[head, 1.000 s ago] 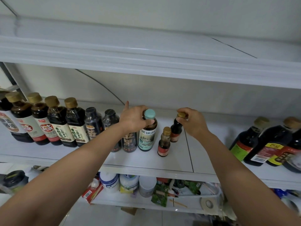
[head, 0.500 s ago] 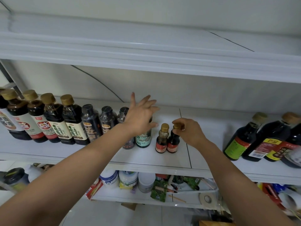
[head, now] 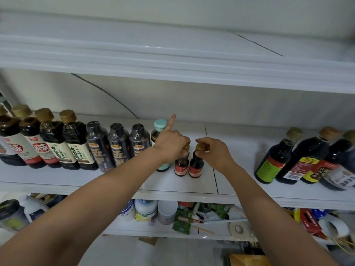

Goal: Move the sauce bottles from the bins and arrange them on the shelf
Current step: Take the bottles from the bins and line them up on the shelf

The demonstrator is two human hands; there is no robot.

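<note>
Much of the job looks done. The shelf (head: 172, 181) already carries a long line of sauce bottles: gold-capped ones (head: 74, 143) at the far left, then three black wrapped bottles (head: 119, 146), then a teal-capped bottle (head: 160, 124). A separate cluster of big dark bottles (head: 299, 160) stands well apart at the right.

Both hands are at the middle of the shelf, on two small red-labelled bottles that stand upright side by side, touching or nearly so. The left hand (head: 170, 144) curls over the top of the left small bottle (head: 181, 166), its index finger sticking straight up. Most of that cap is hidden under the palm. The right hand (head: 215, 152) pinches the gold cap of the right small bottle (head: 196, 167) between thumb and fingertips. Both bottles appear to be resting on the shelf, just right of the teal-capped one, so this step looks like final nudging into line.

What remains cannot be judged, because the bins are out of view. A bare stretch of shelf between the small bottles and the right-hand cluster has room for more.

The shelf is smooth, white and glossy, with a seam running near to far just right of the hands. An upper shelf (head: 172, 60) hangs over it, and a plain pale wall (head: 211, 104) lies behind. The lower shelf (head: 153, 232) holds white jars (head: 167, 212), green packets, a tape roll (head: 238, 228) and other clutter.
</note>
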